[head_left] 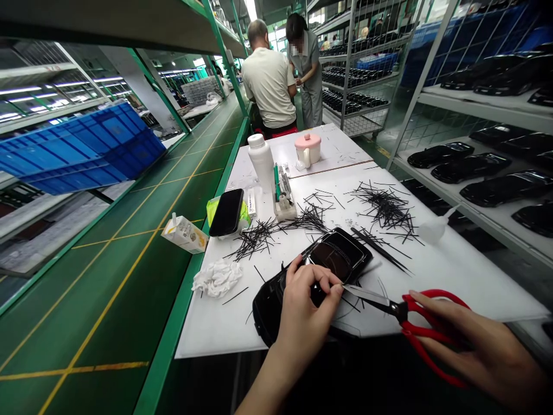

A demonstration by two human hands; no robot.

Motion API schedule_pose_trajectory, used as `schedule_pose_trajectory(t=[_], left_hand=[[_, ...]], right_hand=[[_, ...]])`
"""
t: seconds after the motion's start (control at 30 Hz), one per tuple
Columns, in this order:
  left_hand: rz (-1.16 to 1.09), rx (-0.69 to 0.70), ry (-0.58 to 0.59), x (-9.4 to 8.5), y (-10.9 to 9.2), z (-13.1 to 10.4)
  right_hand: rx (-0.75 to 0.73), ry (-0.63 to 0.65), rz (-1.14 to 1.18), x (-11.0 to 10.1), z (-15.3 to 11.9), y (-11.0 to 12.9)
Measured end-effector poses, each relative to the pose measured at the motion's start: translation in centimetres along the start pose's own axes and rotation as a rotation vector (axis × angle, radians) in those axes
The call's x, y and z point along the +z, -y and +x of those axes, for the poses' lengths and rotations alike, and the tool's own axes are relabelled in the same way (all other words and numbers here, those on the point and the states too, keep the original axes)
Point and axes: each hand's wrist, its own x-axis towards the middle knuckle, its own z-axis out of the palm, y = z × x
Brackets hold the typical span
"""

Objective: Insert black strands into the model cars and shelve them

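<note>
A glossy black model car [332, 253] lies aslant on the white-covered table, partly hidden behind my left hand [309, 302]. The fingertips of that hand are pinched together over the car's side; whatever is between them is too small to make out. Red-handled scissors [432, 323] are in my right hand [484, 340], fingers through the loops. Their blade tips reach the pinched fingertips of my left hand. Thin black strips [384, 207] lie in loose heaps beyond the car. Dark tweezers [375, 248] rest just right of it.
A crumpled tissue [218, 278], a drink carton [185, 233], a phone [227, 212], a white bottle [260, 158] and a pink-lidded mug [307, 150] stand or lie leftward and behind. A green conveyor [142, 253] runs along the left; racks of black model cars [470, 167] line the right. Two people are ahead.
</note>
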Motion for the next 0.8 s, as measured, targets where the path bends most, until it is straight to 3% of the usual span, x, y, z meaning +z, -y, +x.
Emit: schedule_pose_trajectory(t=[0.47, 0.6, 0.7, 0.8], left_hand=[[0.002, 0.007, 0.002, 0.0, 0.1, 0.0], [0.008, 0.013, -0.001, 0.1, 0.1, -0.1], [0.017, 0.016, -0.002, 0.1, 0.2, 0.0], [0.043, 0.033, 0.009, 0.1, 0.4, 0.0]], right_hand=[[-0.069, -0.042, -0.073, 0.0, -0.1, 0.2], [0.203, -0.191, -0.200, -1.3, 0.2, -0.3], [0.439, -0.172, -0.365, -3.0, 1.5, -1.2], [0.445, -0.122, -0.429, -4.0, 3.2, -1.9]])
